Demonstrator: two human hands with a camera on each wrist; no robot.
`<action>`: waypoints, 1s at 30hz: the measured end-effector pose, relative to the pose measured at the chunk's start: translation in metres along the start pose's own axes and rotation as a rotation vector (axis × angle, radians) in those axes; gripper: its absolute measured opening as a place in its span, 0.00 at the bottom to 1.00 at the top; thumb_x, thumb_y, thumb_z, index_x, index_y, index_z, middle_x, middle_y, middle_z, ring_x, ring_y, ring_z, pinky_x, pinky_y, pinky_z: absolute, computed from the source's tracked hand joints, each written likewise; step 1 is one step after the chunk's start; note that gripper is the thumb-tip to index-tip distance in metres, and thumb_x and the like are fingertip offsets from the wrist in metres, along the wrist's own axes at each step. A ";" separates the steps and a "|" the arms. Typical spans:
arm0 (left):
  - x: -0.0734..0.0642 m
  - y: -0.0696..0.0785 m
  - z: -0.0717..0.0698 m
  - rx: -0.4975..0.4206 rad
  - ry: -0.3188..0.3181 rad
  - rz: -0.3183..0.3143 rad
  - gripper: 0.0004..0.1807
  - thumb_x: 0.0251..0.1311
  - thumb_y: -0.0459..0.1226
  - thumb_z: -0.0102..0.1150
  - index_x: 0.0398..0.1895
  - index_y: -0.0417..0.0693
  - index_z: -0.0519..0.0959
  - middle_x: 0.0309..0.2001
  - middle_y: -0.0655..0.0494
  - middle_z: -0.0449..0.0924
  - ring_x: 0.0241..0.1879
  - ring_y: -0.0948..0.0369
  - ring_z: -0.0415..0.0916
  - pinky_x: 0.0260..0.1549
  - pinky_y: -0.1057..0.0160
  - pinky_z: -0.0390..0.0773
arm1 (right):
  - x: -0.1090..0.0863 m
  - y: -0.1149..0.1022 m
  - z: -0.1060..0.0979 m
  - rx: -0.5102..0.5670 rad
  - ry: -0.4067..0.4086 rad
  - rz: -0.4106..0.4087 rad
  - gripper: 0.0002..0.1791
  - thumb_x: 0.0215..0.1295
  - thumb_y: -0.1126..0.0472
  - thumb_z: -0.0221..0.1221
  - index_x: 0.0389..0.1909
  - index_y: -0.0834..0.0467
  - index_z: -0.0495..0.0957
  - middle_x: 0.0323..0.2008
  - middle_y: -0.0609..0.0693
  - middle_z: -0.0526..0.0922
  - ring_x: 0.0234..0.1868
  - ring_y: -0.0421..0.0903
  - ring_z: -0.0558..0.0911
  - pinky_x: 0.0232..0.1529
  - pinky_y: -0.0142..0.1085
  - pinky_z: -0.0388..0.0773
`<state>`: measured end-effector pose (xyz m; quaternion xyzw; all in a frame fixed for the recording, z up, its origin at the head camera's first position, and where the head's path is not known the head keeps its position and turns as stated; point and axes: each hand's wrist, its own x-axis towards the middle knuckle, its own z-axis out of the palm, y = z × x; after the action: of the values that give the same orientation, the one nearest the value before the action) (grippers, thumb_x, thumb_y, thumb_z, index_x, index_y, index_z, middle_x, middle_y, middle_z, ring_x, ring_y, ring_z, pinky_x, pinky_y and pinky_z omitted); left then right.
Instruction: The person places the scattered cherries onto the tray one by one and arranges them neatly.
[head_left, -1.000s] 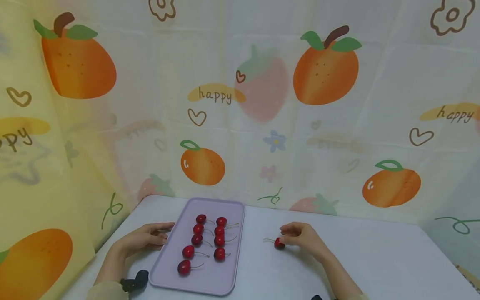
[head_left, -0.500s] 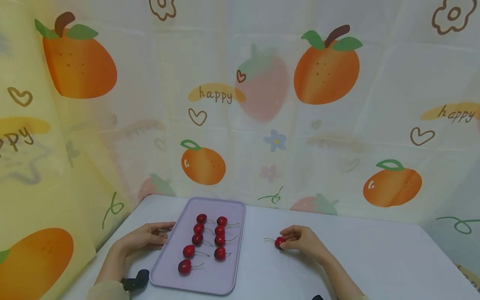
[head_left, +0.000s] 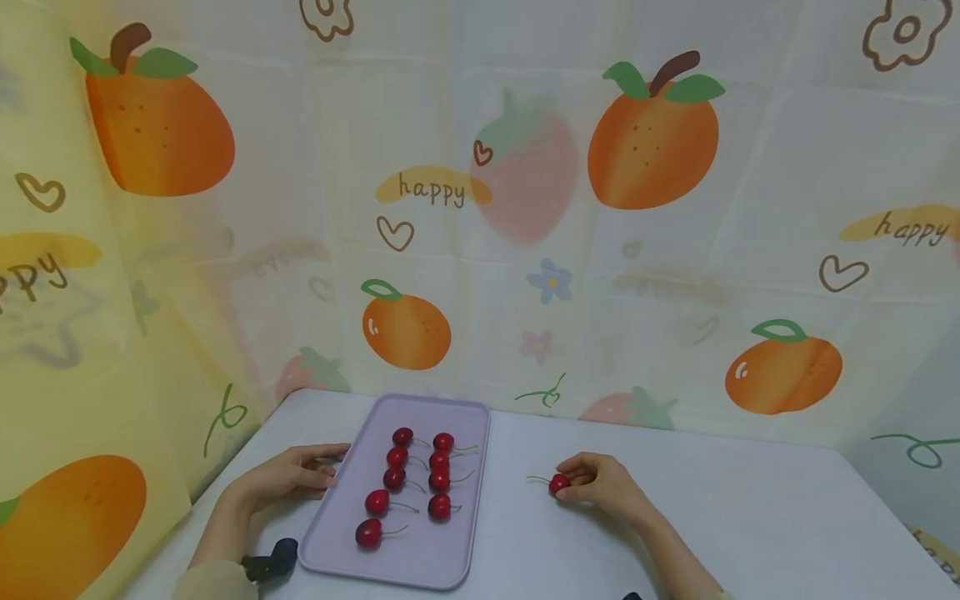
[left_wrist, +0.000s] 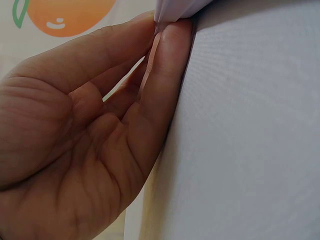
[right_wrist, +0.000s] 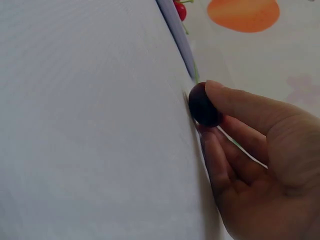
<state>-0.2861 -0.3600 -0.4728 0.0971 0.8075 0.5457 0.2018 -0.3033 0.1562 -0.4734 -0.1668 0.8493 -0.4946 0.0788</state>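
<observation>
My right hand (head_left: 607, 483) pinches a dark red cherry (head_left: 558, 483) between thumb and fingertips, close over the white table. The cherry's thin stem points left. In the right wrist view the thumb lies against the dark cherry (right_wrist: 203, 104). A lilac tray (head_left: 420, 567) holds several more cherries (head_left: 377, 502) in two columns, most stems pointing right. My left hand (head_left: 288, 479) rests at the tray's left side, its fingertips at the rim and no finger over the tray's inside. The left wrist view shows the loosely bent fingers (left_wrist: 167, 65) touching the tray's edge (left_wrist: 175, 9).
The white table (head_left: 712, 517) runs back to a hanging cloth (head_left: 660, 267) printed with oranges, strawberries and hearts. On the left, a yellowish cloth (head_left: 75, 400) borders the table. A black strap mount (head_left: 273, 562) sits at my left wrist.
My right thumb and fingertips have shifted slightly on the cherry, which now shows between them. The left hand, tray and cherries in it stay where they were.
</observation>
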 end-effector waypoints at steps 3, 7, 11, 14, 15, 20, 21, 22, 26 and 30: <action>0.000 0.000 0.000 -0.005 -0.002 0.000 0.38 0.64 0.36 0.60 0.74 0.36 0.58 0.53 0.51 0.74 0.43 0.63 0.73 0.43 0.69 0.82 | 0.002 0.002 0.000 -0.019 0.005 -0.004 0.22 0.51 0.59 0.73 0.46 0.64 0.82 0.40 0.56 0.86 0.37 0.41 0.80 0.39 0.26 0.76; 0.000 -0.001 0.000 -0.007 -0.005 0.003 0.38 0.64 0.36 0.60 0.74 0.35 0.57 0.54 0.51 0.74 0.44 0.64 0.73 0.44 0.69 0.82 | 0.002 0.004 0.000 -0.028 0.003 -0.014 0.22 0.51 0.58 0.73 0.45 0.63 0.82 0.39 0.54 0.86 0.37 0.42 0.79 0.37 0.27 0.76; -0.001 0.000 0.000 -0.006 -0.003 0.000 0.38 0.64 0.36 0.60 0.74 0.35 0.57 0.55 0.51 0.74 0.44 0.64 0.73 0.44 0.70 0.82 | 0.003 0.005 0.000 -0.039 0.005 -0.018 0.21 0.51 0.57 0.73 0.45 0.63 0.83 0.38 0.54 0.87 0.36 0.42 0.79 0.37 0.27 0.75; 0.000 -0.001 0.000 -0.008 0.001 -0.006 0.37 0.64 0.37 0.59 0.74 0.36 0.57 0.54 0.50 0.74 0.44 0.63 0.73 0.44 0.70 0.82 | 0.003 0.006 0.000 -0.041 0.012 -0.006 0.20 0.52 0.57 0.73 0.44 0.62 0.83 0.38 0.54 0.87 0.37 0.42 0.80 0.37 0.27 0.75; 0.000 -0.001 0.000 -0.010 0.002 -0.009 0.37 0.64 0.37 0.59 0.74 0.37 0.57 0.54 0.50 0.74 0.44 0.63 0.72 0.44 0.70 0.82 | 0.004 0.006 0.001 -0.039 0.014 -0.003 0.20 0.52 0.58 0.73 0.44 0.62 0.83 0.38 0.54 0.87 0.37 0.42 0.80 0.37 0.27 0.75; 0.000 -0.001 0.001 -0.016 0.006 -0.016 0.37 0.64 0.36 0.59 0.74 0.38 0.58 0.52 0.49 0.73 0.44 0.62 0.72 0.43 0.69 0.82 | 0.003 0.005 0.000 0.002 0.014 0.007 0.21 0.53 0.58 0.72 0.45 0.63 0.83 0.39 0.55 0.87 0.38 0.41 0.82 0.38 0.27 0.77; 0.000 -0.001 0.001 -0.017 0.006 -0.016 0.37 0.64 0.36 0.59 0.74 0.38 0.58 0.52 0.49 0.73 0.44 0.62 0.72 0.43 0.69 0.82 | 0.003 0.004 0.000 0.018 0.011 0.009 0.21 0.53 0.58 0.72 0.46 0.64 0.83 0.40 0.56 0.87 0.38 0.41 0.82 0.39 0.27 0.77; 0.000 -0.001 0.000 -0.016 0.007 -0.015 0.37 0.64 0.36 0.59 0.74 0.37 0.58 0.52 0.49 0.73 0.44 0.62 0.72 0.43 0.69 0.82 | 0.002 0.003 0.000 0.032 0.009 0.015 0.21 0.54 0.58 0.72 0.46 0.64 0.82 0.40 0.56 0.87 0.38 0.40 0.82 0.39 0.27 0.77; 0.000 -0.001 0.000 -0.012 0.008 -0.011 0.37 0.64 0.36 0.59 0.74 0.37 0.58 0.53 0.49 0.73 0.44 0.63 0.72 0.44 0.70 0.82 | 0.001 0.000 -0.002 0.094 -0.003 0.041 0.22 0.55 0.58 0.71 0.49 0.65 0.81 0.42 0.56 0.87 0.39 0.38 0.83 0.41 0.27 0.78; 0.000 0.000 0.000 -0.010 0.004 -0.007 0.37 0.64 0.36 0.59 0.74 0.37 0.58 0.52 0.50 0.73 0.44 0.63 0.72 0.44 0.70 0.82 | 0.002 -0.003 -0.003 0.143 -0.006 0.061 0.24 0.56 0.57 0.70 0.51 0.65 0.80 0.44 0.55 0.87 0.40 0.38 0.83 0.42 0.28 0.80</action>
<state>-0.2863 -0.3600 -0.4733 0.0922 0.8054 0.5493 0.2026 -0.3056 0.1565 -0.4694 -0.1363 0.8164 -0.5507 0.1080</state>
